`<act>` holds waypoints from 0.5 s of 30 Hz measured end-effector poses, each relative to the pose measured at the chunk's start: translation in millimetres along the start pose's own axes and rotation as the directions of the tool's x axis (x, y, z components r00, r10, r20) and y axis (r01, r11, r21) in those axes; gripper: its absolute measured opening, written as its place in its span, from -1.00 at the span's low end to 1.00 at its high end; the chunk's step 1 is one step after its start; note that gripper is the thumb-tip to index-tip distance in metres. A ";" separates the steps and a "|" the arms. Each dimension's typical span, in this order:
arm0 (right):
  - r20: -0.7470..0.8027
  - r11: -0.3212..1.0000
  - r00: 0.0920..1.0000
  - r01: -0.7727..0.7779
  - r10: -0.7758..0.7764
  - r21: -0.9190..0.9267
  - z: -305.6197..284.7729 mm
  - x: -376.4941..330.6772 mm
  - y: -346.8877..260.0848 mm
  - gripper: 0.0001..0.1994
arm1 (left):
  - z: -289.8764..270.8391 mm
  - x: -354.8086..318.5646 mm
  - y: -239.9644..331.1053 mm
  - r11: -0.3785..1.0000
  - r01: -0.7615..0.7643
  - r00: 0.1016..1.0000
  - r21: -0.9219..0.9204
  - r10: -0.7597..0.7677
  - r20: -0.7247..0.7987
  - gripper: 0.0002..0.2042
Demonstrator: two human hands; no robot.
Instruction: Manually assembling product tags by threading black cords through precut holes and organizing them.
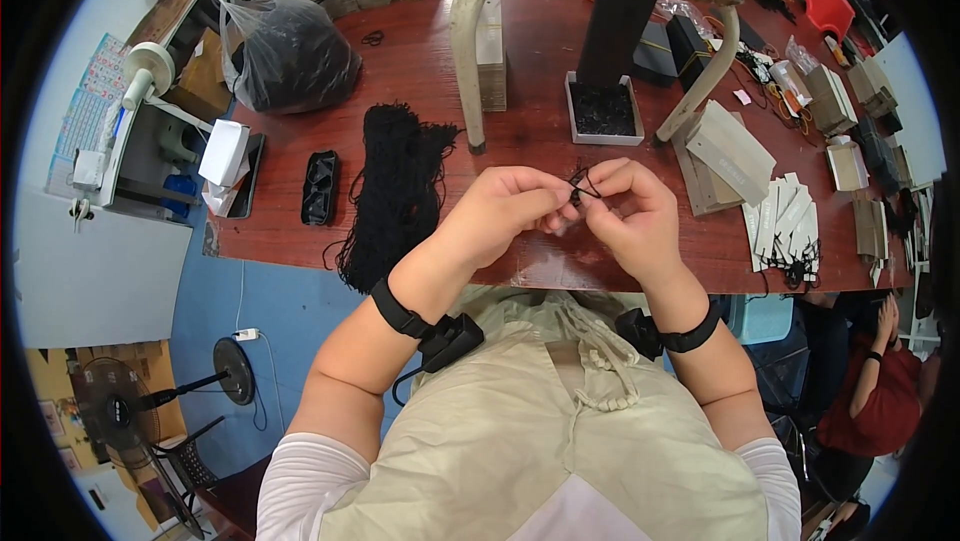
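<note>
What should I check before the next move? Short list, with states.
1. Left hand on cord: ok, fingertips pinching it.
2. Right hand on cord: ok, fingertips at it too.
3. Knot tied or tight: cannot tell, fingers cover much of it.
4. Bundle in place: ok, on the table, left of the left hand.
5. Tags squared up: not ok, loose and overlapping at right.
6. Hands off stool leg: ok, gap visible.
</note>
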State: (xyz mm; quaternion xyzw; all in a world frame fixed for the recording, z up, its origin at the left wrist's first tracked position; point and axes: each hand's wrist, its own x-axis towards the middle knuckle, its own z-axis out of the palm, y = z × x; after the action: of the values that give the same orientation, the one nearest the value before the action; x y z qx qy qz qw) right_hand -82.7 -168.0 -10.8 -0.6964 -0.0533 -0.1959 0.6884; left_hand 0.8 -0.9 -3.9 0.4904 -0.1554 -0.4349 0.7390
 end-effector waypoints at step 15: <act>-0.048 0.837 0.848 -0.509 0.528 0.199 -18.4 6.2 -8.0 -0.83 | -2.4 -2.8 1.5 0.973 -0.033 0.992 0.228 0.060 -0.110 -0.91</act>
State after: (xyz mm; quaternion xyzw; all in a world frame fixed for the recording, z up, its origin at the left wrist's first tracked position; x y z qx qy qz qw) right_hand -83.4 -186.9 -1.6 -0.6092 0.1548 -0.0314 0.7771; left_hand 1.5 3.0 -3.2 0.5918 -0.1720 -0.3678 0.6964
